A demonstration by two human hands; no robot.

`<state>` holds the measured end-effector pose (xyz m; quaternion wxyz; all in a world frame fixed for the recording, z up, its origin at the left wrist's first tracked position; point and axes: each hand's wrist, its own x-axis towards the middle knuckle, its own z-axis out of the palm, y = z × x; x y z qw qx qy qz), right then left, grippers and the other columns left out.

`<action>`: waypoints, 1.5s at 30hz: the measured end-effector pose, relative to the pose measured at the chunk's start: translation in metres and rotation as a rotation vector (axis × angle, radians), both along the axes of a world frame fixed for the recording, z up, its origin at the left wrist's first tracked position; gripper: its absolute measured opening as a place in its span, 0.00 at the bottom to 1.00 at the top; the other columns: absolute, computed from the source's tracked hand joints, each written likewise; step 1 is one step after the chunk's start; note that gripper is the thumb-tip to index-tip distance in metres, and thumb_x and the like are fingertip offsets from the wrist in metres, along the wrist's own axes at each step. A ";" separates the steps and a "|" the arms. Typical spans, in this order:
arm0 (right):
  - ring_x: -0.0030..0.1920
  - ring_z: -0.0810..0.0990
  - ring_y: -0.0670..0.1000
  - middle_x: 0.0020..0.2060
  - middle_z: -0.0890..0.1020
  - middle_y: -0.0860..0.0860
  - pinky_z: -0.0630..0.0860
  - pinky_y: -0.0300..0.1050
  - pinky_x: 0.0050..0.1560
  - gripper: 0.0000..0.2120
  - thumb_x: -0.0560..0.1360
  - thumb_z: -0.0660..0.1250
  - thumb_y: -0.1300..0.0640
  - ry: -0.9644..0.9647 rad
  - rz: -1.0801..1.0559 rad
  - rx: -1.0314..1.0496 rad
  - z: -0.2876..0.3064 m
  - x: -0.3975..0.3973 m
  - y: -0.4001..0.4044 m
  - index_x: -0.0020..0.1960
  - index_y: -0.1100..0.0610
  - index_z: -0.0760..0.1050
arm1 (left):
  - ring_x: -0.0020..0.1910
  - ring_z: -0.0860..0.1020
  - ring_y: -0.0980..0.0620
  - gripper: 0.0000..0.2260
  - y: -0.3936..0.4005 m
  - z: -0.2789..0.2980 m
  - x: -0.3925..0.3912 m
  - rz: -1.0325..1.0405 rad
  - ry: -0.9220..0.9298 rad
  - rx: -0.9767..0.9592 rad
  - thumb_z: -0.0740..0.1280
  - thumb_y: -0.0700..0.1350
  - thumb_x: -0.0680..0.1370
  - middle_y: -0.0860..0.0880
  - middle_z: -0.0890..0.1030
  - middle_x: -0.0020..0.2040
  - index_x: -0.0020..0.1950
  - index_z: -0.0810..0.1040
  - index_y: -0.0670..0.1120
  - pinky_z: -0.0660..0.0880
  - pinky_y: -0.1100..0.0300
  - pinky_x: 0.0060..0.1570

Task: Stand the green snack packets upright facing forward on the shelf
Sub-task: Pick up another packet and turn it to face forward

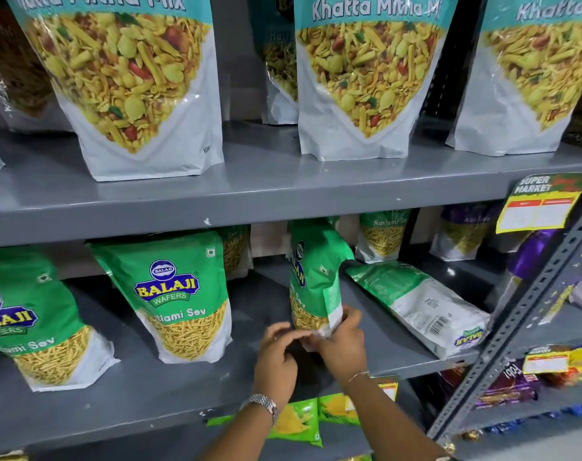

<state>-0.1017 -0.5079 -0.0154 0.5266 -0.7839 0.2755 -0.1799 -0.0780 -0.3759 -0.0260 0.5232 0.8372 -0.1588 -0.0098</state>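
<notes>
On the grey middle shelf point(190, 387) a green Ratlami Sev packet point(311, 277) stands upright but turned sideways, its front facing left. My right hand point(344, 344) pinches its white bottom corner, and my left hand point(278, 354) touches the same bottom edge from the left. Two green packets stand upright facing forward to the left: one in the middle point(176, 294) and one at the far left point(33, 317). Another green packet point(419, 301) lies flat on its front to the right, barcode side up. One more green packet point(382, 234) stands at the back.
Large Khatta Mitha Mix pouches point(366, 71) fill the upper shelf. A yellow price tag point(539, 207) hangs from its edge at the right. A slotted metal upright point(529, 314) slants at the right, with purple packets point(535, 254) behind it. Small green chip bags point(303, 420) lie below.
</notes>
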 end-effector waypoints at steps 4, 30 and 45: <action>0.49 0.80 0.54 0.48 0.80 0.50 0.79 0.44 0.48 0.37 0.57 0.80 0.68 -0.012 0.262 0.199 0.006 0.007 -0.046 0.60 0.57 0.66 | 0.59 0.76 0.49 0.28 0.004 0.010 0.025 0.072 0.146 -0.123 0.52 0.24 0.68 0.47 0.77 0.60 0.57 0.76 0.50 0.71 0.58 0.59; 0.58 0.75 0.56 0.58 0.76 0.57 0.76 0.55 0.59 0.35 0.67 0.67 0.78 0.142 0.300 0.191 0.027 0.029 -0.085 0.71 0.62 0.63 | 0.57 0.78 0.50 0.22 -0.002 0.023 0.046 0.043 0.434 -0.270 0.58 0.30 0.73 0.48 0.80 0.60 0.62 0.75 0.50 0.74 0.50 0.59; 0.60 0.79 0.61 0.59 0.80 0.60 0.73 0.54 0.61 0.23 0.76 0.53 0.43 0.647 -0.161 -0.604 0.054 -0.045 -0.194 0.59 0.56 0.76 | 0.53 0.79 0.41 0.15 -0.063 -0.001 -0.027 0.164 0.387 -0.109 0.60 0.32 0.73 0.41 0.82 0.54 0.55 0.79 0.42 0.75 0.53 0.56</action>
